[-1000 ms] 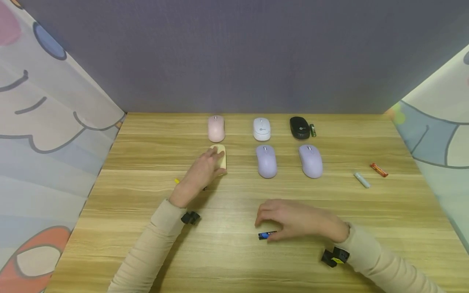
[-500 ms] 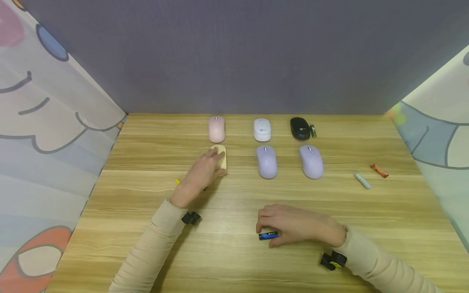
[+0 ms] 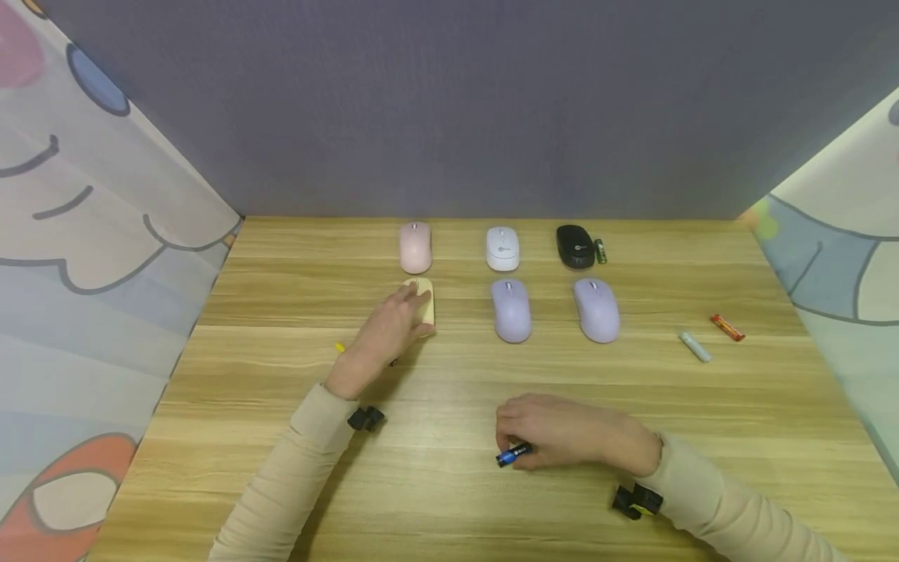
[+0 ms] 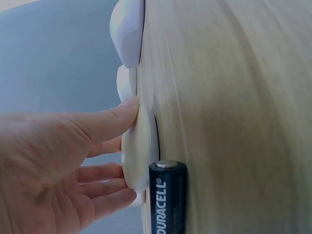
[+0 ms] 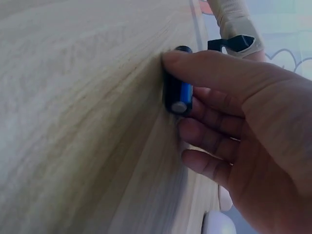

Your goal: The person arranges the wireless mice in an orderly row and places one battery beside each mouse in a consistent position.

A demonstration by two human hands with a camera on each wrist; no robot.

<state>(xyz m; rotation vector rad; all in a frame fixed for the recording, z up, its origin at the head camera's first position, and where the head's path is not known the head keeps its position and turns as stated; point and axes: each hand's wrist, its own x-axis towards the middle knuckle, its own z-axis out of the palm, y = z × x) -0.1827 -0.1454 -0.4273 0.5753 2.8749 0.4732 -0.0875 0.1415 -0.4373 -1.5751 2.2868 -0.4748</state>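
Observation:
In the head view my left hand rests over a pale yellow computer mouse standing on the table. The left wrist view shows the thumb at one side of this mouse and the fingers at the opposite side. A Duracell battery lies close by, mostly hidden under the left wrist in the head view. Nearer the front, my right hand pinches a blue and black battery between thumb and fingers. One metal end of that battery shows in the right wrist view.
Pink, white and black mice line the back; a green battery stands by the black one. Two lilac mice sit in front of them. A grey battery and a red battery lie at right.
My right hand has moved slightly toward the front edge and closed its thumb and fingers on the blue battery, which has turned to a slant. The left hand stays on the yellow mouse.

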